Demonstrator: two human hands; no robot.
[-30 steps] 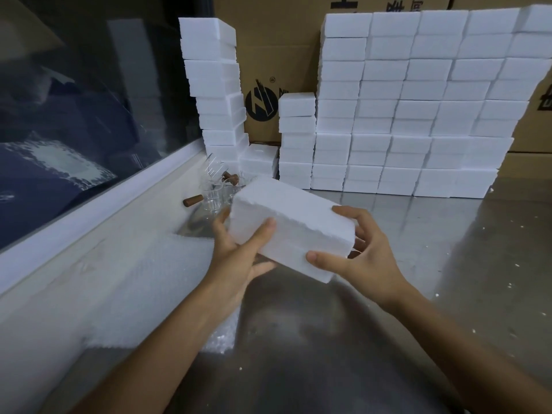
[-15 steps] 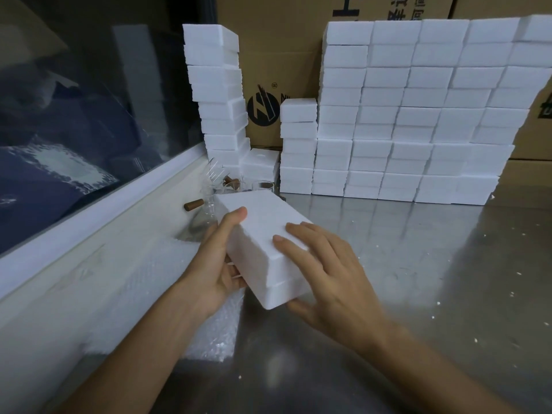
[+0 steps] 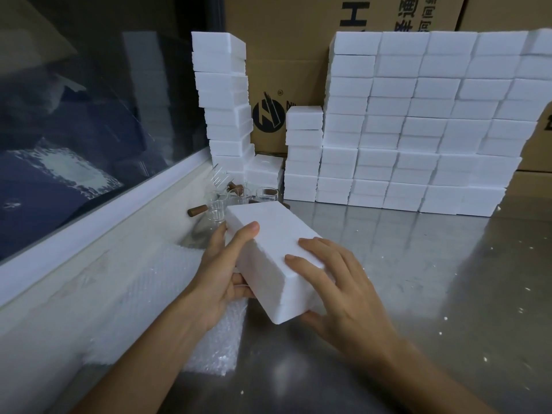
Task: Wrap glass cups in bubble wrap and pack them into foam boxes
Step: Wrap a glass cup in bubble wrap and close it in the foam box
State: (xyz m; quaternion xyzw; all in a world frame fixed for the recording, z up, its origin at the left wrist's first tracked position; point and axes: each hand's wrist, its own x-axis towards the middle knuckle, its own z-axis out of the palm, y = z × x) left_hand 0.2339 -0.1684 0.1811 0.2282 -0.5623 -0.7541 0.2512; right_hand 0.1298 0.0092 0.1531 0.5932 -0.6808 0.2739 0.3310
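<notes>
Box: closed foam box (image 3: 270, 258) held just above the surface (image 3: 418, 279), near the left edge, seam visible along its side.
Left hand: left hand (image 3: 222, 270) grips the box's left side, thumb on top, fingers curled beneath.
Right hand: right hand (image 3: 337, 282) lies on the top with fingers spread flat, thumb under the near corner.
Cups: several bare glass cups (image 3: 239, 198) with wooden handles stand behind the box, unwrapped.
Wrap: bubble wrap (image 3: 215, 333) lies under the left wrist.
Stacks: foam boxes (image 3: 418, 124) piled along the back; contents cannot be told.
Progress: this box looks shut, likely ready to stack; cups remain to wrap.
</notes>
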